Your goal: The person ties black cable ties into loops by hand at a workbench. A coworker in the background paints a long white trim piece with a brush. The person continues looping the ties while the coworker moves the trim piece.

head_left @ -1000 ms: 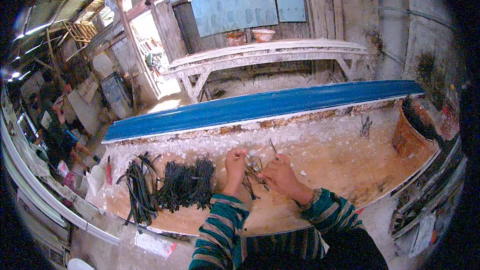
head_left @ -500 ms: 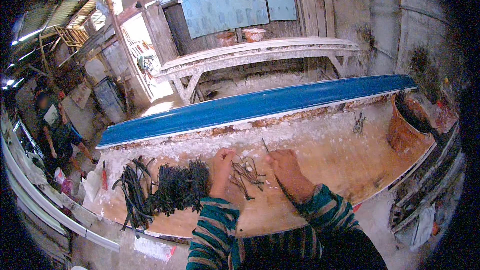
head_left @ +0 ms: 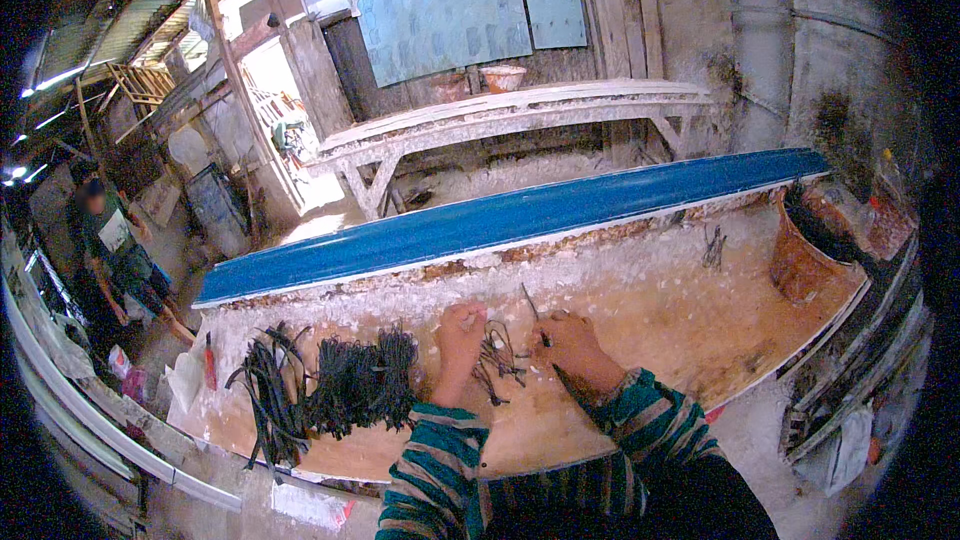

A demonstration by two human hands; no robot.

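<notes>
My left hand (head_left: 461,338) is closed, its fingertips pinched together beside a small loose bunch of thin dark strands (head_left: 503,355) on the wooden board. What those fingers hold, if anything, is too small to make out. Right of the bunch, my right hand (head_left: 573,348) is closed around a thin dark rod-like piece (head_left: 529,302) that sticks up past the fingers; its kind is unclear. Left of my hands lie tied bundles of black cord-like strands (head_left: 362,380). Beyond them is a pile of longer, flat black strips (head_left: 272,390), some hanging over the board's near edge.
A long blue panel (head_left: 500,225) borders the board's (head_left: 690,340) far side. At the right end stands a brown tub (head_left: 800,260) with dark contents. A red-handled tool (head_left: 210,360) lies at the left. Behind is a whitish bench (head_left: 520,100); a person (head_left: 118,250) stands far left.
My left hand has shifted slightly right, nearer the loose strands. My right hand has turned a little with the thin piece still in it. The person at far left has changed posture.
</notes>
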